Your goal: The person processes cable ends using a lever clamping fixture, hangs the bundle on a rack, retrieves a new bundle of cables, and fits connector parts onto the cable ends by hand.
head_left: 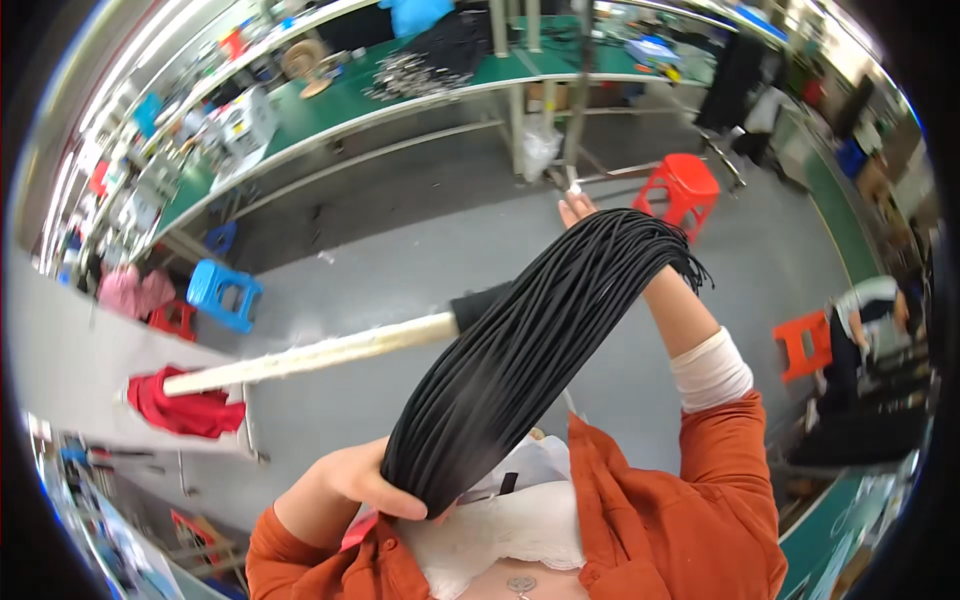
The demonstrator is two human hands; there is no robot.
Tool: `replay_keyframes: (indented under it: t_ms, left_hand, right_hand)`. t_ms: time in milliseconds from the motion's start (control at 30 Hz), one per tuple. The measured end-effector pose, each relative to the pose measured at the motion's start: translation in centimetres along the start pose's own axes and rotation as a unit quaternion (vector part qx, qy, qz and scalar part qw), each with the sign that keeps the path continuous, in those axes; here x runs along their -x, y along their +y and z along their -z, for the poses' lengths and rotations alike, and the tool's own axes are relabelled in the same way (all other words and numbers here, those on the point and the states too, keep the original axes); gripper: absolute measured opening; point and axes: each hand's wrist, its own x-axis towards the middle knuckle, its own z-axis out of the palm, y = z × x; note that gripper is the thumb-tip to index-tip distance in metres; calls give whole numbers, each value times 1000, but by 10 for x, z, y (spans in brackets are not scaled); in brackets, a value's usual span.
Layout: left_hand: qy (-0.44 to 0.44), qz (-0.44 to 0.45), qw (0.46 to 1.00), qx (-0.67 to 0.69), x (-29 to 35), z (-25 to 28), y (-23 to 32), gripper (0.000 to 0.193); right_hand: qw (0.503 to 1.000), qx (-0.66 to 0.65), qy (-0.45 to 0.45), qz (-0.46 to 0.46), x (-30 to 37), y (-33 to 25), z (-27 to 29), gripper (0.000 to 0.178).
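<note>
A thick bundle of long black cords (530,330) stretches diagonally in front of my body. My left hand (375,485) grips its lower end, thumb across the front, the other fingers hidden behind. At the upper end the bundle drapes over my right wrist, and loose cord ends dangle beside my forearm. Past the bundle my right hand (577,208) shows stretched-out fingers; its palm is covered by the cords. Behind the bundle runs a cream-wrapped bar (330,352) with a black sleeve (480,305) at its near end. Whether the bundle touches the bar I cannot tell.
A red cloth (190,402) lies under the bar's far end on a white table (70,350). Blue (226,294), red (682,188) and orange-red stools (803,346) stand around. A green workbench (350,100) holds metal-tipped black pieces (420,75). Someone sits far right (865,310).
</note>
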Motion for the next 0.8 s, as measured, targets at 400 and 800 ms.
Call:
replay_keyframes:
  t_ms: [400,800]
  left_hand:
    - [142,-147,979,23,178,68,-35,48]
    - [479,-104,869,68,274,245,-89,29]
  right_hand:
    - [520,-726,-265,-363,-260,-220,27,58]
    - [840,-460,-278,69,-329,-336,20,45]
